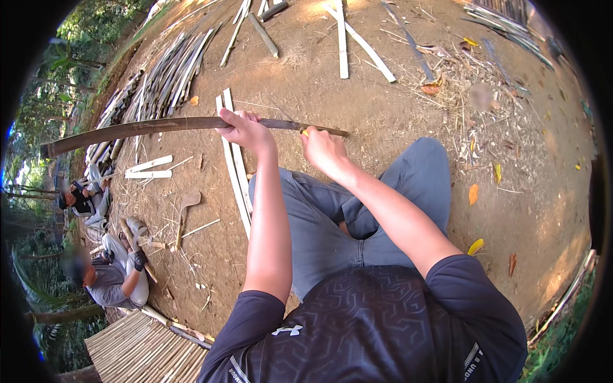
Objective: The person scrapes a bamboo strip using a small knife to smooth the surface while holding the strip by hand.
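A long dark strip of split bamboo (153,126) runs crosswise in front of me, its left end reaching far out over the ground. My left hand (246,129) is closed around it, thumb on top. Near the strip's right end, my right hand (324,151) is closed on a small tool with a yellow part (305,131) showing at the fingers. That tool touches or lies just beside the strip; its kind is mostly hidden by the hand. Below my left hand, two pale split bamboo slats (237,167) lie on the ground beside my leg.
A pile of bamboo strips (169,76) lies at far left. Pale slats (343,41) and shavings (476,105) are scattered ahead and right. Two people, one in grey (118,287), one in black (83,201), sit at left near a wooden mallet-like tool (189,201) and a slatted mat (143,348).
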A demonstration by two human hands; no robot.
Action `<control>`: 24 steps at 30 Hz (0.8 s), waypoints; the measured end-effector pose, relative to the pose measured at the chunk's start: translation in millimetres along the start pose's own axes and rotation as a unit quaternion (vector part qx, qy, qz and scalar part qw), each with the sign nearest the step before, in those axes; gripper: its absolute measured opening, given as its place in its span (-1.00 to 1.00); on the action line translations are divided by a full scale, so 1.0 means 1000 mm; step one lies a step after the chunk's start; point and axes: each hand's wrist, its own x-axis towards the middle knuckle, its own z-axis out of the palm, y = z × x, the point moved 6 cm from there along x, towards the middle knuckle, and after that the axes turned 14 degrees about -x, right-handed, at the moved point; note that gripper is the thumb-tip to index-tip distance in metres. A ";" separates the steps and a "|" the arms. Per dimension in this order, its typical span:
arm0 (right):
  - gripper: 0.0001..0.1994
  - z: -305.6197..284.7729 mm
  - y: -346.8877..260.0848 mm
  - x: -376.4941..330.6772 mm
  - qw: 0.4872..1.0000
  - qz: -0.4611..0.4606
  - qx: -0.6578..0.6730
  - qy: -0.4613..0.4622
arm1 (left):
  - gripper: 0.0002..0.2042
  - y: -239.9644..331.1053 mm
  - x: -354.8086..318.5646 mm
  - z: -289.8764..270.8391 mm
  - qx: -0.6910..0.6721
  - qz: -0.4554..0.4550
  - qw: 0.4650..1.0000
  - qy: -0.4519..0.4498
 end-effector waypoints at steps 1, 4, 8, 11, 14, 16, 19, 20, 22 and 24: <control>-0.65 0.010 0.017 0.006 0.999 0.029 -0.003 -0.019 | -0.57 -0.001 -0.005 0.004 -0.005 -0.005 1.000 0.004; -0.62 0.026 0.062 0.026 0.989 0.096 0.018 -0.108 | -0.56 0.000 -0.008 0.009 -0.001 -0.008 1.000 -0.026; -0.62 0.045 0.076 0.021 0.992 0.106 -0.012 -0.070 | -0.57 -0.002 -0.006 0.011 0.001 0.006 0.997 -0.077; -0.62 0.094 0.195 0.033 0.965 0.197 -0.088 -0.149 | -0.58 -0.009 -0.011 0.030 -0.003 -0.009 0.997 -0.075; -0.56 0.096 0.237 0.028 0.971 0.234 0.010 -0.047 | -0.60 -0.009 -0.008 0.029 -0.012 -0.001 0.994 -0.104; -0.55 0.092 0.225 0.027 0.972 0.218 0.085 0.014 | -0.60 -0.008 -0.004 0.026 -0.008 0.007 0.995 -0.103; -0.50 0.093 0.230 0.027 0.965 0.231 0.127 0.007 | -0.61 -0.009 -0.004 0.027 -0.007 0.002 0.994 -0.105; -0.40 0.098 0.269 0.036 0.957 0.267 0.111 -0.009 | -0.61 -0.015 -0.012 0.051 -0.032 -0.012 0.993 -0.116; -0.34 0.110 0.241 0.030 0.942 0.294 0.125 -0.102 | -0.61 -0.011 -0.006 0.037 -0.015 -0.004 0.993 -0.115; -0.19 0.114 0.221 0.027 0.928 0.299 0.123 -0.185 | -0.62 -0.009 -0.008 0.033 -0.006 0.001 0.993 -0.121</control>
